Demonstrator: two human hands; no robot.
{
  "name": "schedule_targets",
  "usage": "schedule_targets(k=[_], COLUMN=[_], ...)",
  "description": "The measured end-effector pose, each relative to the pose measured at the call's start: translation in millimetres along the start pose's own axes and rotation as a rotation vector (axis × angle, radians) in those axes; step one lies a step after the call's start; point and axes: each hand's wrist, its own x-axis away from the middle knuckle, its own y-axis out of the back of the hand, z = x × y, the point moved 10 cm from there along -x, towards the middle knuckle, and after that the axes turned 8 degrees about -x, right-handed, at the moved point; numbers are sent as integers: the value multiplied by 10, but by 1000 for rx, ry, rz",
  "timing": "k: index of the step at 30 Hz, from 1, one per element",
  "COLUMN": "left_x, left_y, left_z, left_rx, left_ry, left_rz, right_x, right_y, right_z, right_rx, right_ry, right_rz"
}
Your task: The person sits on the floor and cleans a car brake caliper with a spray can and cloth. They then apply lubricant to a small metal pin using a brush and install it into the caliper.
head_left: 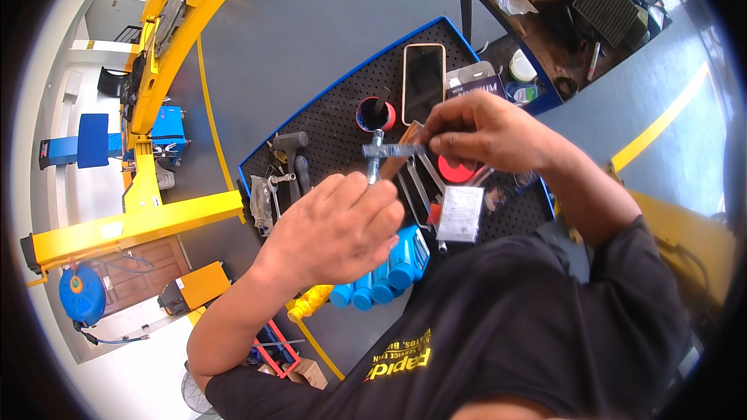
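My left hand [334, 225] is closed around the lower part of a shiny metal rod [375, 163], its end pointing up. Across this rod lies a grey, slightly blurred bar or strip [393, 151]; I cannot tell whether the two are joined. The pinched fingers of my right hand [494, 132] are at the strip's right end. A flat brown piece [398, 154] shows behind it. Just beyond stands a small open red can [375, 113] with dark contents. Below my right hand are a red round lid [456, 169], several wrenches [418, 188] and a white printed paper [460, 214].
The black perforated tray [342, 109] with a blue rim carries a phone [424, 82], a box [473, 78] and a hammer [292, 144]. Blue bottles [401, 268] stand at its near side. A cluttered workbench [510, 27] is far right; yellow lift arms [148, 214] reach in from the left.
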Motion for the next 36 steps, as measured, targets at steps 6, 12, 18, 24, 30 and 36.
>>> schedule_targets(k=[6, 12, 18, 24, 30, 36], left_x=[-12, 47, 153, 164, 189, 329], left_y=[-4, 15, -65, -112, -182, -187], left_z=[-15, 83, 60, 3, -25, 142], left_rx=[-21, 123, 115, 108, 70, 131], left_ry=[-9, 76, 89, 67, 45, 133], left_rz=[-17, -229, -273, -186, -130, -177], right_x=[70, 150, 76, -64, -147, -544], right_y=[28, -231, -209, -43, -40, 293], right_z=[42, 52, 11, -109, -122, -144], right_rx=[88, -4, -52, -75, 104, 348], right_ry=[33, 76, 12, -23, -38, 2], right_rz=[-57, -10, -44, -84, -83, -305])
